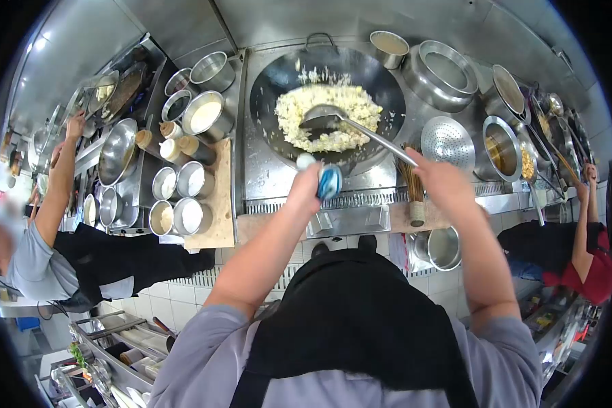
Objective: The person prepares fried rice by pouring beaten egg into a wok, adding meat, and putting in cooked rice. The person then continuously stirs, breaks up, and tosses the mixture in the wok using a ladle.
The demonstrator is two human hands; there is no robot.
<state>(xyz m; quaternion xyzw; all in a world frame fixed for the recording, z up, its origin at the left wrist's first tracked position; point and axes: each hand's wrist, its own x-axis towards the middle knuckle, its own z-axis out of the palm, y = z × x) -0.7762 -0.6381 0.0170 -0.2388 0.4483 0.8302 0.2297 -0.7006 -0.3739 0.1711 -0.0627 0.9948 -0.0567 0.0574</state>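
Note:
A large dark wok (262, 102) holds a spread of pale yellow and white fried rice (350, 105). My right hand (442, 178) is wrapped round the handle of a long metal ladle (377, 138), whose bowl rests on the rice. My left hand (304, 187) is closed on a blue and white cloth (330, 182) at the wok's near edge; a small white part shows above the fingers. What lies under the cloth is hidden. A bamboo brush (415, 197) stands just below my right hand.
Metal tubs with white contents (192, 216) and bottles (172, 150) stand on the left. To the right are a perforated strainer (448, 143), a large pot (449, 71) and an oil pot (502, 146). One co-worker (47, 258) is far left, another (571, 251) far right.

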